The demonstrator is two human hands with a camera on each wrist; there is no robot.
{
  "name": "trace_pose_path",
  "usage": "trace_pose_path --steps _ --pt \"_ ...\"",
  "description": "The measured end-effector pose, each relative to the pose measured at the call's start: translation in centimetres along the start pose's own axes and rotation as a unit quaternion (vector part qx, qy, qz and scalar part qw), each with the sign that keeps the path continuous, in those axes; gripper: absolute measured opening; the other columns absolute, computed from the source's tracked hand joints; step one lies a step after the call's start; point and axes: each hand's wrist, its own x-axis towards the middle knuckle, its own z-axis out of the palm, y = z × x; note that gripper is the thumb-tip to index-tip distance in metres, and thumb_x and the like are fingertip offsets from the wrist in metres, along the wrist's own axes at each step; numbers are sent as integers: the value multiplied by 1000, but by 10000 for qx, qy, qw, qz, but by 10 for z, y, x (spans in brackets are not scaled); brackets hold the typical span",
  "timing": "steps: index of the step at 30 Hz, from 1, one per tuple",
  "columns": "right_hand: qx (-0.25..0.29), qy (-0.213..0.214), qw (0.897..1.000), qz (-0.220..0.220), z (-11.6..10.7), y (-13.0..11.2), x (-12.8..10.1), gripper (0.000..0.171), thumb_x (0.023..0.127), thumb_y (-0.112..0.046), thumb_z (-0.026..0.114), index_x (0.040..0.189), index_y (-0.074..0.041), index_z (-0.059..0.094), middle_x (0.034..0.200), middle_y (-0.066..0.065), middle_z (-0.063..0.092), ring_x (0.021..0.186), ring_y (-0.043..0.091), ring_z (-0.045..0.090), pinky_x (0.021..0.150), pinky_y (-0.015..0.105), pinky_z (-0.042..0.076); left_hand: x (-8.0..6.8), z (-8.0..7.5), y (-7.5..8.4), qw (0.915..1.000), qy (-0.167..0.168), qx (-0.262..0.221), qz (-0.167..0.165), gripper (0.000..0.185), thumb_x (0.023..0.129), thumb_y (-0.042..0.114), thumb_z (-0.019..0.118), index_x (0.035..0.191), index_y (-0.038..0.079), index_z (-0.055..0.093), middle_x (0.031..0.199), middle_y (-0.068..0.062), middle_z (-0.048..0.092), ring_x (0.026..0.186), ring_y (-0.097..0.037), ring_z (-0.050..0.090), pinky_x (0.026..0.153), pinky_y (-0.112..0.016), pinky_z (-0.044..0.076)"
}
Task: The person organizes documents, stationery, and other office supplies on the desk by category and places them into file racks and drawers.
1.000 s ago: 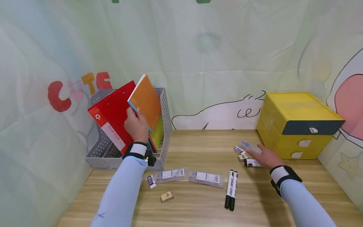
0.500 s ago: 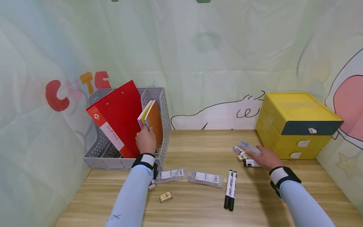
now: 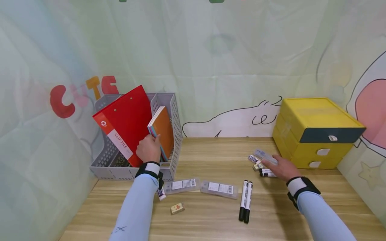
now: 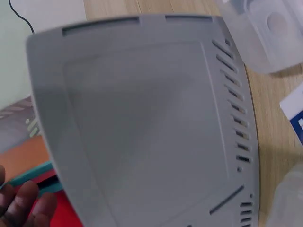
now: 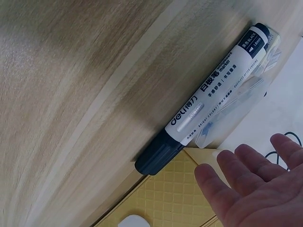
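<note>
My left hand (image 3: 148,149) is at the lower front edges of the upright notebooks (image 3: 164,129), thumb by the blue edge and fingers on the side toward the red clip file (image 3: 125,124). The notebooks stand in the right compartment of the grey file rack (image 3: 178,140), an orange cover outermost. In the left wrist view, curled fingers (image 4: 21,205) show beside a teal edge. Fingers straight, my right hand (image 3: 283,166) hovers palm down near a clear plastic case (image 3: 263,154) and a whiteboard marker (image 5: 208,99); its thumb overlaps the case in the head view.
A yellow drawer box (image 3: 319,134) stands at back right. On the table lie two labelled clear cases (image 3: 184,185), two upright-pointing markers (image 3: 245,201), and a patterned eraser (image 3: 177,208). Another eraser (image 3: 161,193) is by my left wrist, two more erasers (image 3: 254,159) near the right hand.
My left hand lowered the orange notebook into the rack beside the others, then shifted slightly left; the notebooks' edges now line up closely. The right hand has stayed in place.
</note>
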Motion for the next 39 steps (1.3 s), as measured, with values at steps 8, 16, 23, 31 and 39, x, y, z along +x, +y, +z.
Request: trace_pose_path --steps 8,16,23,31,39 --pt "-37 -32 10000 -37 -2 -1 -2 99 95 -68 42 150 12 22 142 42 34 112 49 45 101 66 35 -8 -5 26 9941 392 -480 891 45 99 48 55 79 8 58 71 -12 63 66 -30 60 60 -43 52" --pt "14 -37 10000 42 -6 0 -2 100 95 -69 42 151 11 20 140 42 35 110 48 45 98 66 37 -23 8 57 9567 -746 -199 2806 41 97 43 61 115 7 66 113 -12 64 100 -27 61 79 -42 57" --pt "-97 179 9998 69 -10 6 -2 104 93 -71 42 148 15 23 138 43 37 111 50 47 100 65 37 -40 25 65 9156 -2575 277 3076 68 91 50 68 142 9 51 144 -15 50 132 -30 45 110 -45 39" --pt "-491 649 9967 78 -28 17 -10 102 95 -71 37 141 20 32 137 43 39 118 57 45 98 66 39 -53 34 62 8813 -3541 1158 2908 82 83 49 78 148 12 46 151 -17 42 139 -34 37 115 -53 27" --pt "-236 878 9954 305 -47 37 -18 102 92 -77 31 132 16 47 123 38 55 95 46 59 74 54 52 -60 37 62 8673 -3762 1438 2925 90 79 55 78 151 15 42 155 -16 37 146 -34 26 118 -57 13"
